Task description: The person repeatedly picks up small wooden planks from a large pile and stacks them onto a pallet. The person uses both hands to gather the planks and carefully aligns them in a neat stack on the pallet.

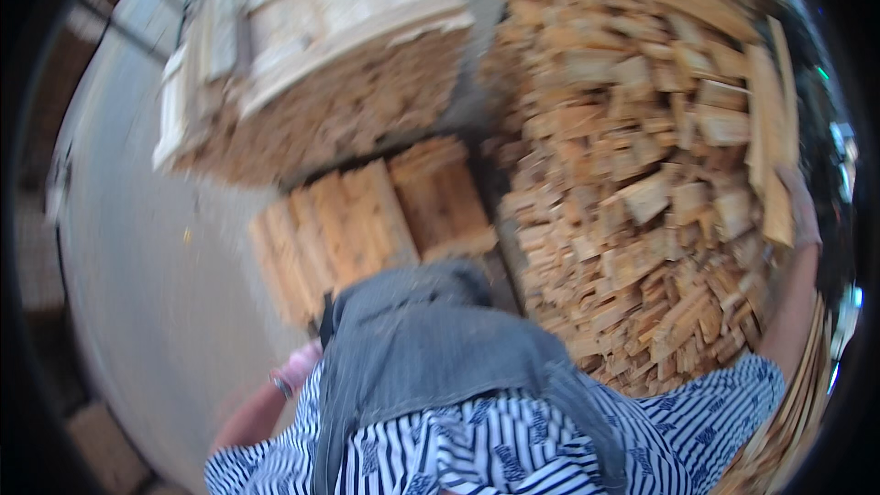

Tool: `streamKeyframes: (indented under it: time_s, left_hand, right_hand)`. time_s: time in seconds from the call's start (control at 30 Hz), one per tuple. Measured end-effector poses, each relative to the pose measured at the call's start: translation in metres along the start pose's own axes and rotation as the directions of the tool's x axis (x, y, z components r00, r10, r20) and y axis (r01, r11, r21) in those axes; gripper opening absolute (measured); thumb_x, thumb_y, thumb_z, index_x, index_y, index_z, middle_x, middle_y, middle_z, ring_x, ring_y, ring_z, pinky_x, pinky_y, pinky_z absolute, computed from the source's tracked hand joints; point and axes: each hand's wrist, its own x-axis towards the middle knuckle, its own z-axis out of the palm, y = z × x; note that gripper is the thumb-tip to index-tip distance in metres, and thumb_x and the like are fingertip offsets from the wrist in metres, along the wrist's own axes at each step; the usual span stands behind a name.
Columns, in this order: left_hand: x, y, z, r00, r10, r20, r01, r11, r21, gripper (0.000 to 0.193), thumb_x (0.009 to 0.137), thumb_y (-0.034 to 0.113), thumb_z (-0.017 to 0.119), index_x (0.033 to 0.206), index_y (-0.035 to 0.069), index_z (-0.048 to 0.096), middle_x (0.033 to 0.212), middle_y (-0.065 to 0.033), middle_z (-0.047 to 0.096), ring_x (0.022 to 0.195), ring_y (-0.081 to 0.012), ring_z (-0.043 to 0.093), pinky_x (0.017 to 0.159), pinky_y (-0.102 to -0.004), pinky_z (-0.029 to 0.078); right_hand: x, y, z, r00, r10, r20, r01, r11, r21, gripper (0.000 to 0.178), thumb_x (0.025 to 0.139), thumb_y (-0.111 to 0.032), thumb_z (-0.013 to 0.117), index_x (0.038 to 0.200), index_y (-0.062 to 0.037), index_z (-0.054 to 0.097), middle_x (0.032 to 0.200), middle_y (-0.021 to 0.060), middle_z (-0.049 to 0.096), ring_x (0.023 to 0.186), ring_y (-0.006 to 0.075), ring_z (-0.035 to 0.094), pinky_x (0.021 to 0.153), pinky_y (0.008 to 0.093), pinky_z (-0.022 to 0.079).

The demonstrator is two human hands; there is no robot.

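Observation:
My right arm reaches out to the right, and my right hand (800, 208) is closed on the lower end of a long, narrow wooden board (772, 142). The board lies along the right edge of a large stack of cut wood (632, 192), whose many ends face up toward me. My left hand (298, 367), in a pink glove with a band at the wrist, is low beside my grey apron (440, 344). Blur and the apron hide its fingers, so its grip cannot be made out.
In front of me sits a low wooden platform of planks (344, 225). Beyond it stands a big block of bundled timber (357, 46) with pale boards on top. Grey floor (147, 247) stretches along the left. More long strips (797, 412) lie at the lower right.

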Motion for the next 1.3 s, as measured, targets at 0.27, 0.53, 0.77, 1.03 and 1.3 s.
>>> streamKeyframes:
  time_s: [0.27, 0.53, 0.77, 1.03, 1.3]
  left_hand:
    - [0.123, 0.089, -0.024, 0.987, 0.131, 0.094, -0.126, 0.99, -0.065, 0.067, 0.089, 0.029, 0.073, 0.148, 0.02, 0.044, 0.127, -0.0164, 0.057, 0.112, -0.0271, 0.062, 0.099, -0.0371, 0.049]
    - [0.158, 0.198, -0.039, 0.932, 0.286, 0.223, -0.298, 0.954, 0.019, 0.068, 0.09, 0.027, 0.07, 0.151, 0.02, 0.039, 0.138, -0.0173, 0.046, 0.121, -0.027, 0.056, 0.102, -0.0384, 0.047]
    - [0.146, 0.241, -0.051, 0.927, 0.289, 0.241, -0.313, 0.947, 0.07, 0.07, 0.092, 0.026, 0.068, 0.153, 0.02, 0.035, 0.148, -0.0181, 0.037, 0.128, -0.027, 0.051, 0.104, -0.0396, 0.045]
    - [0.099, 0.298, -0.075, 0.898, 0.348, 0.271, -0.398, 0.904, 0.156, 0.071, 0.094, 0.024, 0.065, 0.156, 0.02, 0.031, 0.159, -0.0191, 0.026, 0.136, -0.0269, 0.045, 0.107, -0.0409, 0.042]
    - [0.038, 0.589, -0.013, 0.294, 0.868, 0.399, -0.951, 0.226, 0.209, 0.038, 0.091, 0.002, 0.061, 0.129, -0.002, 0.059, 0.123, -0.019, 0.066, 0.114, -0.0251, 0.064, 0.099, -0.036, 0.052]
  right_hand:
    - [-0.004, 0.023, 0.013, 0.987, -0.048, -0.151, 0.063, 0.994, 0.093, 0.073, 0.082, -0.022, 0.079, 0.144, -0.0033, 0.045, 0.11, 0.0108, 0.067, 0.088, 0.0194, 0.067, 0.076, 0.0319, 0.057]
    - [0.003, 0.028, -0.014, 0.97, -0.121, -0.211, 0.062, 0.961, -0.269, 0.074, 0.087, -0.043, 0.072, 0.143, -0.0014, 0.047, 0.125, 0.015, 0.064, 0.105, 0.0232, 0.064, 0.093, 0.0357, 0.051]
    - [-0.005, 0.025, -0.079, 0.818, -0.108, -0.565, -0.207, 0.861, -0.465, 0.077, 0.093, -0.064, 0.049, 0.142, -0.0037, 0.049, 0.137, 0.0216, 0.057, 0.126, 0.0342, 0.056, 0.106, 0.039, 0.042]
    - [0.053, 0.088, -0.094, 0.905, -0.003, -0.425, -0.212, 0.864, -0.457, 0.078, 0.094, -0.065, 0.037, 0.145, -0.0063, 0.048, 0.148, 0.0214, 0.047, 0.137, 0.0379, 0.044, 0.117, 0.0412, 0.027]
    - [0.018, 0.025, -0.096, 0.965, 0.103, -0.243, -0.206, 0.871, -0.446, 0.081, 0.09, -0.074, 0.04, 0.127, -0.0079, 0.066, 0.134, 0.0168, 0.06, 0.108, 0.0332, 0.065, 0.094, 0.0464, 0.05]
